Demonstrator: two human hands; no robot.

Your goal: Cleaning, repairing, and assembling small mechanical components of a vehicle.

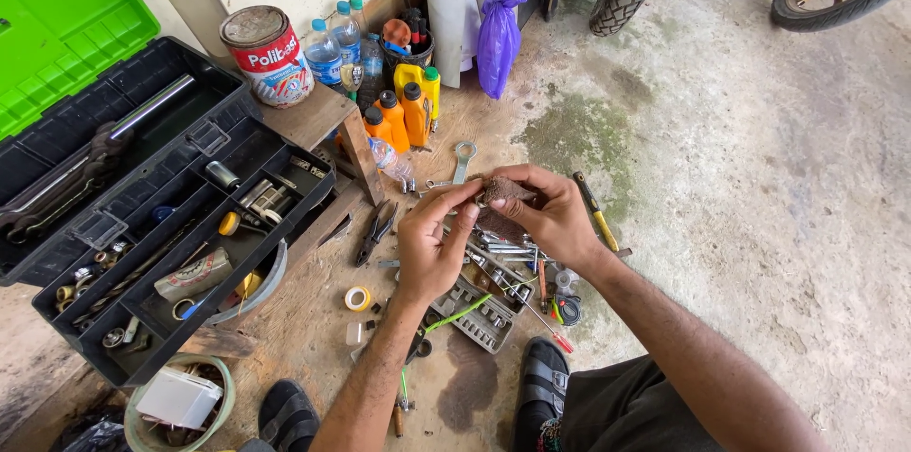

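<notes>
Both hands met on one small thing: the left hand (429,245) pinched the near end of a brown, rough-faced scrap (505,190), seemingly worn abrasive paper or cloth, while the right hand (550,215) closed its fingertips over the far end. It was held in the air above the scattered tools, not resting on anything. By its look it was light, limp and gritty, unlikely to slip but apt to tear or crease, so the edges where the fingers already sat seemed the sound place to take it.

Far left of the grip stood the open black toolbox (57,172) with its bright green lid (57,16). Up and left of the hands sat a round tin (269,54) with a red and white label band, then clear water bottles (332,49) with blue caps. Straight above hung a purple plastic bag (497,35). Nearer, just left of the grip, stood orange and yellow oil bottles (403,110) with dark caps. Below the left hand lay a small yellow tape roll (358,298).
</notes>
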